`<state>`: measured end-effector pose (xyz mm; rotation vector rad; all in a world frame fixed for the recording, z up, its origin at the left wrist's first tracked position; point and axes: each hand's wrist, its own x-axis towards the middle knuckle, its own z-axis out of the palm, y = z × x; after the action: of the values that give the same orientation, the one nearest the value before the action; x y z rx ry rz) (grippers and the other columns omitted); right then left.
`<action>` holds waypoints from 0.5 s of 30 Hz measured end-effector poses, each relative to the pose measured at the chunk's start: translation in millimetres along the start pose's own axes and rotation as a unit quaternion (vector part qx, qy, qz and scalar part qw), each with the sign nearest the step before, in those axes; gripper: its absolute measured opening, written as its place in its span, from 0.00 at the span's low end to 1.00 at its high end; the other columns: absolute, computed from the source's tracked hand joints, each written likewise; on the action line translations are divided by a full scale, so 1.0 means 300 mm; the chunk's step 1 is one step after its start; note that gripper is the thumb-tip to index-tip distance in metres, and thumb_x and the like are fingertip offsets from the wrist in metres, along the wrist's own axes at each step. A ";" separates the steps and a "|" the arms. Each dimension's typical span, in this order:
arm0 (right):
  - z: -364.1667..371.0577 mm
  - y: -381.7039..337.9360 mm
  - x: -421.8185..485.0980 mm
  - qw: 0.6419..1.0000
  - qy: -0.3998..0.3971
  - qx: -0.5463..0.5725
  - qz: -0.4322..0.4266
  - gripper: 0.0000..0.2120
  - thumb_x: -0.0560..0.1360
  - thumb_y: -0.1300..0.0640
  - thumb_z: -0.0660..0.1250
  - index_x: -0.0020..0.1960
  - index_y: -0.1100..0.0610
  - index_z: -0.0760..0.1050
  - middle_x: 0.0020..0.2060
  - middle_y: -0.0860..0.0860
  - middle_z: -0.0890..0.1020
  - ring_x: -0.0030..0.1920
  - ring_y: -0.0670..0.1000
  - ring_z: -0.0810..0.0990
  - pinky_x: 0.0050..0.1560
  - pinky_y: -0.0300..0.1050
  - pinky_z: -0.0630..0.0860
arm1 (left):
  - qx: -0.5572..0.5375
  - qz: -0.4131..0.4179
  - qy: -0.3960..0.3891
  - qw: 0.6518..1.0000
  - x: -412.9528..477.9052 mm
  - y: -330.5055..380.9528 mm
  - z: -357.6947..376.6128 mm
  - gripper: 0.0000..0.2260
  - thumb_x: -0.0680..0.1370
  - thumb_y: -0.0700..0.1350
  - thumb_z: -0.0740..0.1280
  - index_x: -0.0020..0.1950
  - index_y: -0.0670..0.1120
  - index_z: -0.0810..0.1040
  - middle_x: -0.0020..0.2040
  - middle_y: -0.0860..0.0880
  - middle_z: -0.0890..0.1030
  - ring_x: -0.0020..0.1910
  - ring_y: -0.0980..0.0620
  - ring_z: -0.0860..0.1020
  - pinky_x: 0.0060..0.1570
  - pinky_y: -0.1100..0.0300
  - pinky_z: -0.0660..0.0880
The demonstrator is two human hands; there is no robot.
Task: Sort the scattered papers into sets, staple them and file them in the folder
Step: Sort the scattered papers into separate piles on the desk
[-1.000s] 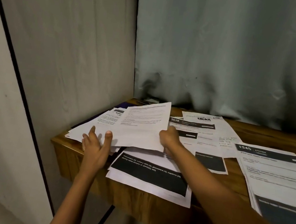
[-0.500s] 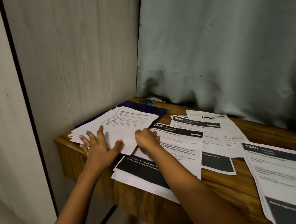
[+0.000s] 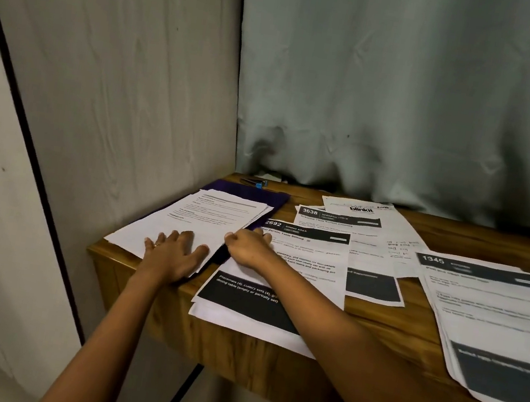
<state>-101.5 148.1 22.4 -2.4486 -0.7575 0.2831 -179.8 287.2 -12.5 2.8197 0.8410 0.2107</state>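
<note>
Pressing down with the left hand [image 3: 173,256], fingers straight and spread wide, on a stack of white printed papers [image 3: 209,218]. Resting the right hand [image 3: 249,248] just at 3 o'clock of the left one, fingers curled, at the stack's right edge and on top of a white sheet with a black bar marked 2692 [image 3: 314,254]. Cannot tell whether pinching any paper there. Hands close together, not touching.

Under the stack, peeking out at 12 o'clock: a flat dark purple folder [image 3: 251,193]. Past the folder, still at 12 o'clock, near the curtain: a small dark stapler with a blue end [image 3: 254,182]. At 1 o'clock of the right hand: a white sheet marked 3638 [image 3: 339,222], and just behind it a white sheet printed "blinkit" [image 3: 363,210]. At 3 o'clock, well apart: a pile of white sheets, top one marked 1345 [image 3: 496,321]. All lying on a brown wooden table [image 3: 377,317]. Behind, at 12 o'clock: a grey-green cloth curtain [image 3: 409,102]. At 9 o'clock: a pale grey wall panel [image 3: 120,76].
</note>
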 end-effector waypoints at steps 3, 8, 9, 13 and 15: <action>-0.033 0.037 -0.022 0.999 0.011 0.026 -0.015 0.21 0.81 0.47 0.53 0.64 0.59 0.73 0.67 0.61 0.67 0.69 0.61 0.59 0.65 0.55 0.63 | 0.017 0.009 0.000 1.000 -0.007 0.009 -0.013 0.27 0.81 0.62 0.47 0.77 0.50 0.58 0.78 0.45 0.58 0.77 0.39 0.53 0.72 0.38 0.44; -0.138 0.155 -0.099 0.993 0.083 0.057 -0.053 0.16 0.80 0.51 0.59 0.55 0.61 0.79 0.62 0.59 0.74 0.68 0.58 0.62 0.64 0.51 0.62 | -0.044 0.064 0.069 0.995 -0.052 0.113 -0.039 0.26 0.82 0.59 0.48 0.77 0.49 0.58 0.78 0.43 0.58 0.77 0.40 0.53 0.73 0.40 0.43; -0.161 0.190 -0.111 0.992 0.097 0.065 -0.052 0.14 0.79 0.52 0.61 0.54 0.59 0.80 0.63 0.59 0.73 0.68 0.58 0.62 0.64 0.50 0.64 | -0.056 0.083 0.074 0.992 -0.066 0.152 -0.041 0.26 0.82 0.59 0.49 0.77 0.49 0.58 0.78 0.43 0.58 0.77 0.40 0.52 0.73 0.41 0.43; -0.248 0.343 -0.134 0.987 0.150 0.060 -0.025 0.07 0.77 0.52 0.66 0.52 0.54 0.79 0.62 0.55 0.75 0.66 0.56 0.68 0.63 0.50 0.68 | -0.090 0.157 0.071 0.981 -0.121 0.330 -0.039 0.26 0.82 0.59 0.50 0.77 0.49 0.59 0.78 0.44 0.57 0.77 0.42 0.51 0.74 0.42 0.42; -0.305 0.420 -0.158 0.985 0.165 0.057 0.007 0.09 0.76 0.55 0.67 0.54 0.57 0.79 0.60 0.55 0.77 0.64 0.55 0.71 0.61 0.48 0.70 | -0.092 0.191 0.056 0.976 -0.146 0.424 -0.029 0.26 0.82 0.58 0.51 0.77 0.49 0.58 0.78 0.44 0.56 0.78 0.43 0.50 0.74 0.43 0.41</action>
<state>-51.0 -6.5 28.1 -2.3116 -0.5617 -0.0736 -150.9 159.9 20.7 2.7827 0.2706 0.4784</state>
